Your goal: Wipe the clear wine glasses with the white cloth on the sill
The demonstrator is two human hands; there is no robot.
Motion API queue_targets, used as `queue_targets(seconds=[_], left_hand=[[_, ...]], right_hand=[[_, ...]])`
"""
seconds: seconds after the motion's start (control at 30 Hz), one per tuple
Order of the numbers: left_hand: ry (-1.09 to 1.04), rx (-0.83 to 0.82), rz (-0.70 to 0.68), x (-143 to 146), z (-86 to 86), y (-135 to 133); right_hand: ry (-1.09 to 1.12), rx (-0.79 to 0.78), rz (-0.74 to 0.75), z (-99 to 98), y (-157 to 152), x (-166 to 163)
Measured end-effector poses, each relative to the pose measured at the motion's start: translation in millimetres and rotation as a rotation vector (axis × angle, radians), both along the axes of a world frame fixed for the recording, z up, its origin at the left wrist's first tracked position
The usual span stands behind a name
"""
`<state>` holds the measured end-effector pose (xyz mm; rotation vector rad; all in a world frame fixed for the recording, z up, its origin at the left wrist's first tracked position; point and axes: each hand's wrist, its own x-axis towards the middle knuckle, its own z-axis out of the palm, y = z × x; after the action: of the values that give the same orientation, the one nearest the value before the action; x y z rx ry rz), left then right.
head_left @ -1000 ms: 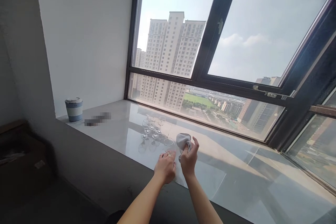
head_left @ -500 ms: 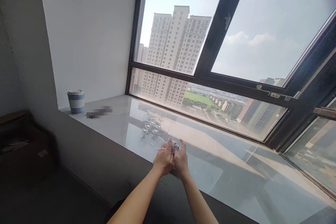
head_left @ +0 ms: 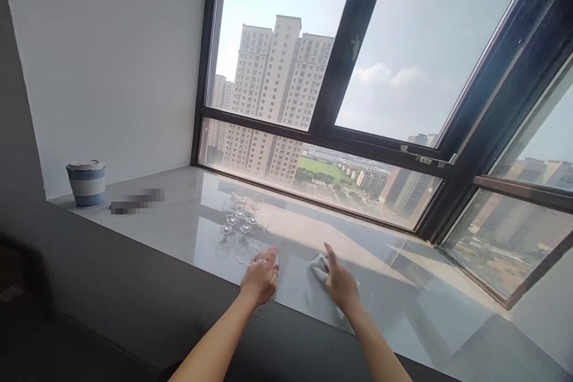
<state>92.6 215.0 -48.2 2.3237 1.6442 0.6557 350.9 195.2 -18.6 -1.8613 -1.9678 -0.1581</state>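
My left hand (head_left: 258, 277) rests at the near edge of the pale stone window sill (head_left: 179, 221), its fingers curled on a clear wine glass (head_left: 267, 258) that shows at my fingertips. A hand's width to the right, my right hand (head_left: 341, 282) is closed on a small grey cloth (head_left: 319, 262) and presses it onto the sill, forefinger stretched out. Just beyond my left hand stand several more clear wine glasses (head_left: 239, 215) in a tight group.
A blue-and-white lidded cup (head_left: 86, 182) stands at the far left of the sill by the white wall, with a blurred dark object (head_left: 136, 202) beside it. Dark-framed windows (head_left: 340, 65) run along the back. The sill's dark front edge (head_left: 134, 286) drops off below my arms.
My hands, together at the glass with the cloth half a second ago, have moved apart. The right hand carried the cloth down onto the sill to the right. The view shifted right.
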Motion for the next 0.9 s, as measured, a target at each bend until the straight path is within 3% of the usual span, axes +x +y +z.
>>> queue_targets(seconds=[0.13,0.27,0.67,0.9], left_hand=[[0.04,0.029,-0.016,1,-7.0,6],[0.082,0.108,-0.016,1,-11.1,10],[0.175,0.128,-0.009,4,-4.7,7],[0.216,0.167,-0.029,3,-3.0,5]], right_hand=[[0.004,0.001,-0.145,-24.1,-13,40],[0.099,0.015,-0.215,-37.4,-19,46],[0.164,-0.03,-0.316,-25.8,-17,38],[0.123,0.007,-0.351,-28.4,-14,36]])
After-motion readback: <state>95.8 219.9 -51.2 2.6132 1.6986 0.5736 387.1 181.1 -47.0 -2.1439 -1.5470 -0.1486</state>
